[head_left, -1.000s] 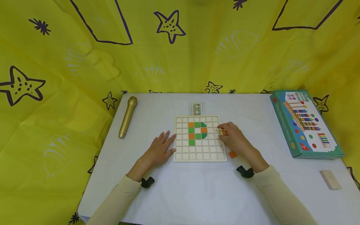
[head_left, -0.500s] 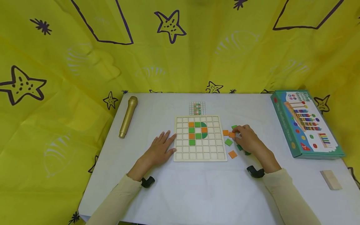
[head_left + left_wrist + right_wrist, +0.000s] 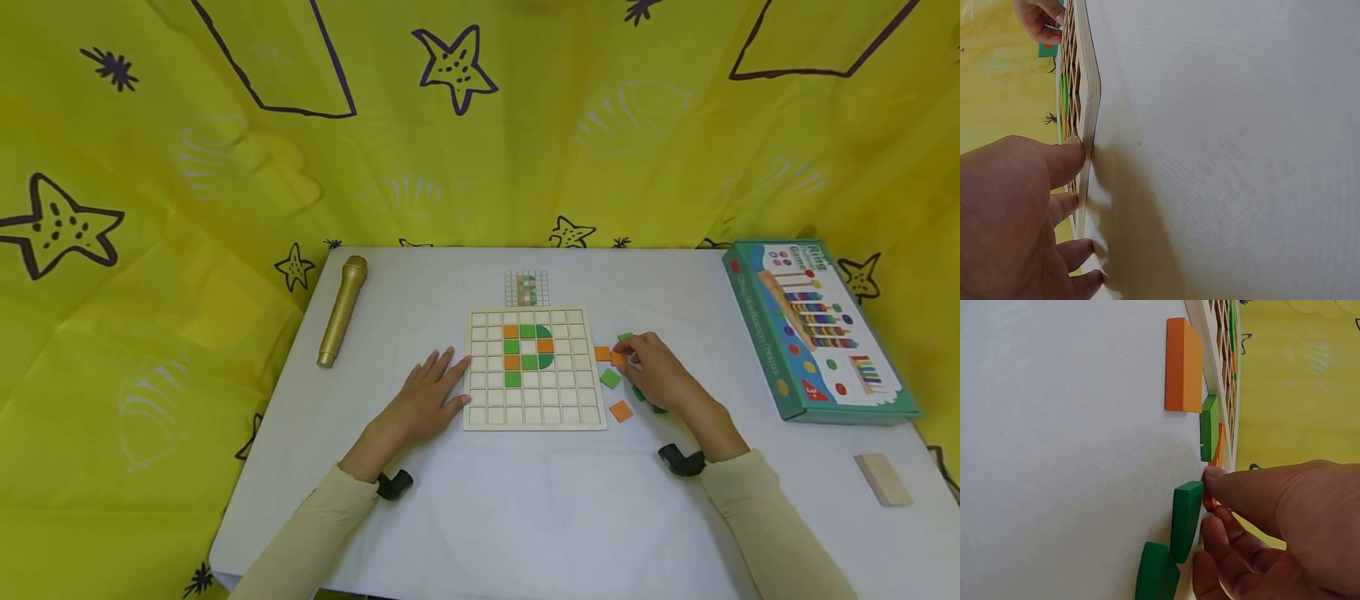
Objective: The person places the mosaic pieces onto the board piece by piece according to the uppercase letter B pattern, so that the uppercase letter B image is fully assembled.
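Observation:
My left hand [image 3: 427,400] rests with spread fingers at the left edge of a wooden grid board [image 3: 562,400], thumb and fingertips touching its rim. Orange, light green and dark green tiles fill some cells in a P-like shape. To the right of the board, my right hand [image 3: 663,375] pinches an orange square tile [image 3: 617,359] between thumb and fingers, down at the tabletop. Close by lie another orange tile [image 3: 602,354], a light green tile [image 3: 1209,428], a loose orange tile [image 3: 1184,365] and dark green tiles [image 3: 1186,522], partly hidden by the hand in the head view.
A small pattern card [image 3: 527,288] with a grid design lies behind the board. At the left is a gold microphone [image 3: 342,312]. A boxed game [image 3: 821,333] and a pale wooden block [image 3: 883,479] lie on the right side of the white table [image 3: 525,508].
My right hand has moved right from the board's right edge to the loose tiles, uncovering several of them, and now pinches an orange tile. The left hand stays in place.

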### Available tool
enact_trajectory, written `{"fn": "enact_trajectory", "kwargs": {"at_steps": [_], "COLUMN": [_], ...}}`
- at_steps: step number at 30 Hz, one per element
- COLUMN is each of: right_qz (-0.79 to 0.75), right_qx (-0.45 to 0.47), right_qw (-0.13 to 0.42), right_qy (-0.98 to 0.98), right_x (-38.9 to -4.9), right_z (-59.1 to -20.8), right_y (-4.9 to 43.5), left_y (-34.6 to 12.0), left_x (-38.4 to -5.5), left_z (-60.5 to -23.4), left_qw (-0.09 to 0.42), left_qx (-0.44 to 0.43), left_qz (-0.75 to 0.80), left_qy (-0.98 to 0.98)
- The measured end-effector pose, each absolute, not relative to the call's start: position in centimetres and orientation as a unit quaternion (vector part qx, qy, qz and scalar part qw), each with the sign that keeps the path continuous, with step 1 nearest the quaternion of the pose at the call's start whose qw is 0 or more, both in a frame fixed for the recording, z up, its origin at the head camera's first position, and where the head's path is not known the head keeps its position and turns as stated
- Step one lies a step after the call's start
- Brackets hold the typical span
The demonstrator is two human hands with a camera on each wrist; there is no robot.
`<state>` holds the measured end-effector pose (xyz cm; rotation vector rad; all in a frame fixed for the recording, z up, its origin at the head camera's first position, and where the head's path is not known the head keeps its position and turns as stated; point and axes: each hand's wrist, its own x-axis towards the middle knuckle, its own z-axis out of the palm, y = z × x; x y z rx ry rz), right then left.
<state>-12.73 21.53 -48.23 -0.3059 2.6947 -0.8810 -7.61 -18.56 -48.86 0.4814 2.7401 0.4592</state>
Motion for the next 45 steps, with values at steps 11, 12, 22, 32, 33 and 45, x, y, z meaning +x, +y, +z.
{"fn": "enact_trajectory", "kwargs": {"at_steps": [11,12,22,32,33,45], "right_qz": [-0.305,-0.304,-0.332,-0.35,-0.346,-0.283], "right_qx": [-0.121,-0.121,-0.12,-0.184,-0.194,-0.253], "right_qw": [0.132,0.13,0.125,0.13,0.13,0.078], "right_qy": [0.935,0.936,0.927,0.909,0.909,0.922], "right_x": [-12.8,-12.8,-13.0,-12.0,-11.8,-10.2], "right_z": [-48.3,-48.2,-46.5,-47.1,-47.2,-48.5], "right_y": [21.8,21.9,19.9,14.4,13.9,10.0], "left_y": [-18.6,-18.6,-18.6,-18.5,-18.5,-18.5], "left_x": [-7.6,-7.7,-7.8,-7.8,-7.8,-7.6], "left_z": [-49.0,-49.0,-49.0,-48.9,-48.9,-48.9], "left_qw": [0.158,0.158,0.157,0.162,0.161,0.161], "left_qx": [0.172,0.172,0.169,0.165,0.164,0.162], "left_qz": [0.163,0.163,0.164,0.163,0.163,0.161], "left_qy": [0.959,0.958,0.959,0.959,0.959,0.96]}}
